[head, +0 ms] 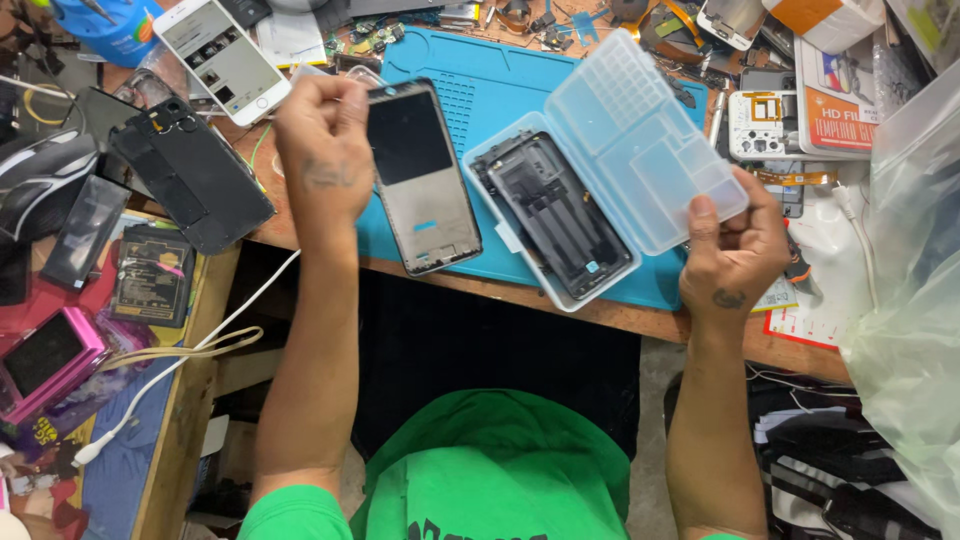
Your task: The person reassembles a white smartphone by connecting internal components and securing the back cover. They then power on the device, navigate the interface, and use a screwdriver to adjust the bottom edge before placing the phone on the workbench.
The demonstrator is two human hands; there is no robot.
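My left hand (pixel 325 150) is closed around the top left corner of a black phone screen frame (pixel 420 175), which lies tilted on the blue work mat (pixel 480 90). My right hand (pixel 735 255) grips the edge of a clear plastic compartment tray (pixel 640 140) and holds it tilted up. Under that tray a dark phone housing (pixel 555 215) rests in a second clear tray (pixel 560 290) that overhangs the bench's front edge.
A white phone (pixel 220 55) and a black phone back (pixel 190 175) lie at the left. Small parts, cables and a white phone chassis (pixel 760 125) crowd the back right. A plastic bag (pixel 910 250) hangs at the right. A pink device (pixel 45 355) sits lower left.
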